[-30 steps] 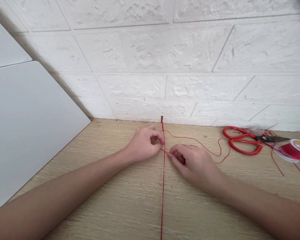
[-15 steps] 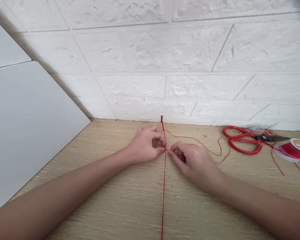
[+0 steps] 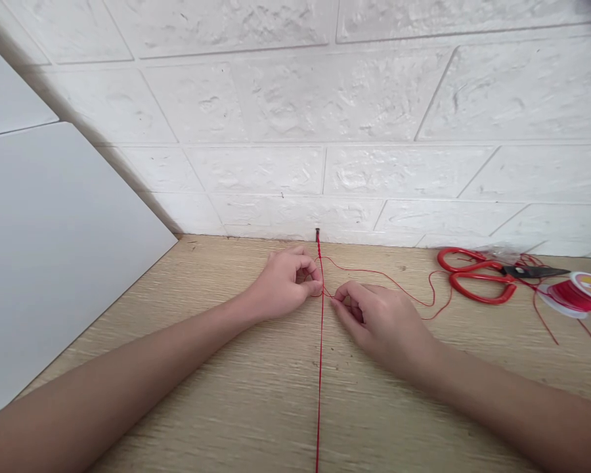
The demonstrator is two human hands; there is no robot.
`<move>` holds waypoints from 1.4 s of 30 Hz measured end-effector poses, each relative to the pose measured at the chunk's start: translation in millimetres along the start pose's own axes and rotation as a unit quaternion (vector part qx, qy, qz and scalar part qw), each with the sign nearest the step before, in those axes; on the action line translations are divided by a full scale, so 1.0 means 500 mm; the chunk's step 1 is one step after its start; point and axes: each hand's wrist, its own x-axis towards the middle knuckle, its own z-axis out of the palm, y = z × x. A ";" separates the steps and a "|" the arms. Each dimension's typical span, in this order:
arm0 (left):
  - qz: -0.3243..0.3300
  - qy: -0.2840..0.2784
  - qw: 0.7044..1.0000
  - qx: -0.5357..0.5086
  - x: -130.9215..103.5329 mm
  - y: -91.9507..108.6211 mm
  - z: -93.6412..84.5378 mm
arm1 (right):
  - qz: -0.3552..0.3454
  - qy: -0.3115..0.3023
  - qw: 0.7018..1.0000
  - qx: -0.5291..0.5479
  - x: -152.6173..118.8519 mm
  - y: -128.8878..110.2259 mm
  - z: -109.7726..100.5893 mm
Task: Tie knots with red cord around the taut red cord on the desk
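Thin, taut red cord [image 3: 320,368] runs lengthwise out from the white brick-pattern wall [image 3: 276,167], between both hands. Left hand [image 3: 290,284] is closer, fingertips nearly together at it, can't tell if gripping. Right hand [image 3: 387,322], just right of it, pinches a fine red thread [image 3: 328,293].

Looks like a small craft corner, home or workshop I can't tell: a wood-grain counter [image 3: 226,407] butts against a white brick-patterned wall [image 3: 374,98], a red cord [image 3: 319,368] runs out from the wall's foot, and scissors [image 3: 515,270] and a thread spool [image 3: 578,293] sit near the wall.
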 end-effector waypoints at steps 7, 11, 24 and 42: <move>-0.050 0.094 0.987 -0.122 0.003 -0.001 0.000 | -0.016 0.010 1.000 -0.016 -0.001 -0.002 -0.001; -0.058 0.177 0.938 -0.293 0.013 -0.012 0.001 | -0.010 0.002 1.000 -0.010 0.000 -0.002 -0.002; -0.135 0.213 0.847 -0.468 0.027 -0.001 -0.034 | -0.003 0.007 0.999 -0.044 -0.004 -0.002 -0.001; 0.019 0.238 0.896 0.374 -0.016 0.058 -0.227 | 0.018 0.012 0.998 -0.061 -0.003 0.002 -0.001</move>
